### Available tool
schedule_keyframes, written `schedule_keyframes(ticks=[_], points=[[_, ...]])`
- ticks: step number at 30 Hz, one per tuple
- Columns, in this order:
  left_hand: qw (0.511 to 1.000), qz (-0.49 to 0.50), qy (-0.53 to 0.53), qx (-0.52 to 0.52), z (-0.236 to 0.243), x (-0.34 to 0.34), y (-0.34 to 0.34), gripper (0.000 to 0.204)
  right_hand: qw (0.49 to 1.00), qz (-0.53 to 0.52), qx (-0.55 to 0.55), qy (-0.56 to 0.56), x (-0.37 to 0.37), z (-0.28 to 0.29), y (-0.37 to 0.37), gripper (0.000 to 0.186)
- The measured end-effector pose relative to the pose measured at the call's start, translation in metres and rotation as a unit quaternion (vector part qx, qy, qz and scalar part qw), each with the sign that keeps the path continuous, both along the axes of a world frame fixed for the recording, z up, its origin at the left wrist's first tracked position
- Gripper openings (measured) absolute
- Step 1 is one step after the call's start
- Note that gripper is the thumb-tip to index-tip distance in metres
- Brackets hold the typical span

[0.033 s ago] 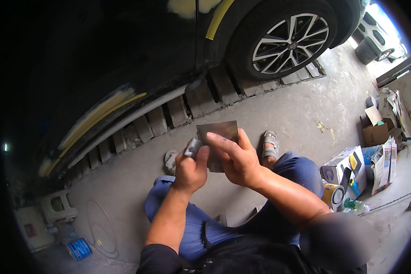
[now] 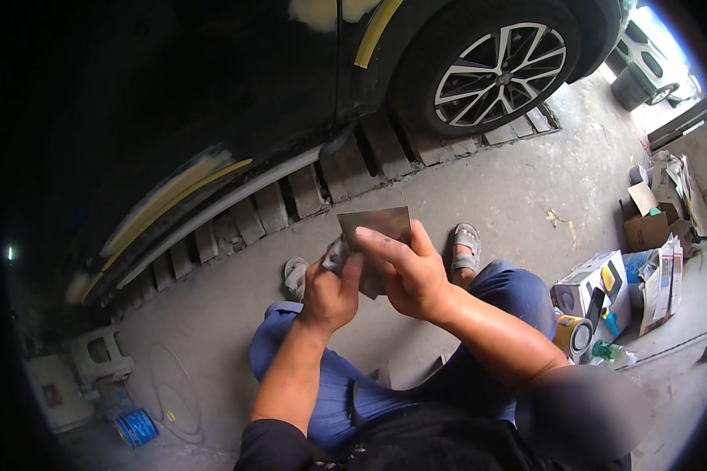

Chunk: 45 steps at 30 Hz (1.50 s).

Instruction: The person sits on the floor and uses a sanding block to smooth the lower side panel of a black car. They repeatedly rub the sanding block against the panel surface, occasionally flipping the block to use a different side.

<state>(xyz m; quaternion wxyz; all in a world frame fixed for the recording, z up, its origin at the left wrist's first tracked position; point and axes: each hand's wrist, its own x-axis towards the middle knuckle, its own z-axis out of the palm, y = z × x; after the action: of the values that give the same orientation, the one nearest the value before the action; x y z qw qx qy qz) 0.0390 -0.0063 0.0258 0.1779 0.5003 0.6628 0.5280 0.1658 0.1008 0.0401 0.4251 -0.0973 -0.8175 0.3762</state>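
Observation:
Above my knees, my right hand grips a thin, flat rectangular metal scraper plate, fingers laid across its face. My left hand is closed on a small grey, crumpled, rag-like piece, pressed to the plate's left edge with the thumb up. Part of the plate and most of the grey piece are hidden behind my fingers. Ahead stands a dark car with pale filler patches and yellow strips along its lower side and wheel arch.
The car's alloy wheel rests beside a slatted floor grate. On the right lie cardboard boxes, a tin and a plastic bottle. A blue tin, a pale stool and a hose are at the lower left.
My left hand and the grey piece have shifted slightly to the right and down against the plate. My right hand and the plate stay almost where they were.

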Motion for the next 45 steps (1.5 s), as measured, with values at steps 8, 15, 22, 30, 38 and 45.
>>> schedule_keyframes(ticks=[8,15,22,30,38,45], points=[[0.982,-0.108,0.002,-0.156,0.008,-0.009,-0.002,0.027,0.998,0.053,0.01,-0.01,-0.004,0.002,0.02,0.058],[0.997,0.012,-0.077,0.025,-0.002,-0.007,0.002,0.028,0.999,0.003,-0.026,-0.02,0.0,-0.007,0.002,0.064],[0.986,-0.085,0.054,-0.136,0.0,-0.011,-0.003,0.025,1.0,0.013,0.017,-0.018,-0.002,-0.004,0.007,0.063],[0.99,-0.086,-0.055,-0.097,0.001,-0.006,-0.001,0.026,0.999,0.028,-0.02,-0.025,0.003,0.004,0.021,0.057],[0.995,-0.071,0.051,-0.047,-0.001,-0.009,0.001,0.028,1.0,0.013,-0.003,0.004,-0.001,-0.005,0.006,0.062],[0.951,-0.161,-0.041,-0.261,0.013,-0.011,-0.001,0.029,0.994,0.092,0.019,-0.064,0.005,0.004,0.022,0.05]])
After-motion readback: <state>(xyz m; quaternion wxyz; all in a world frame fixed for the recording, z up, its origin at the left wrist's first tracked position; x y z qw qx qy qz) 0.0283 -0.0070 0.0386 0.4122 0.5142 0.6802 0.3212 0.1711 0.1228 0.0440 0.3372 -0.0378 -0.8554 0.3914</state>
